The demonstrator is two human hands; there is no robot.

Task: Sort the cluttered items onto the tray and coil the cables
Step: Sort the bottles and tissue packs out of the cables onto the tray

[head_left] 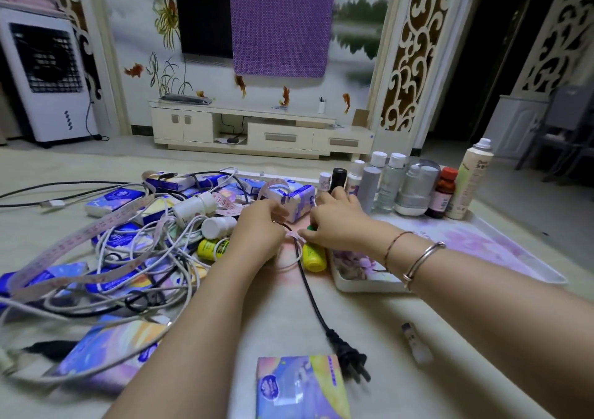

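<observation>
Both hands pinch a pink measuring tape (294, 235), printed "107" (225, 200) further along, where it crosses a black power cable (308, 285): left hand (260, 229), right hand (334, 222). Tray (363, 285) beneath the right wrist.

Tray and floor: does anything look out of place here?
Yes. The tray holds only upright bottles at its far edge, while tissue packs, cables and a measuring tape lie tangled on the floor to its left.
</observation>
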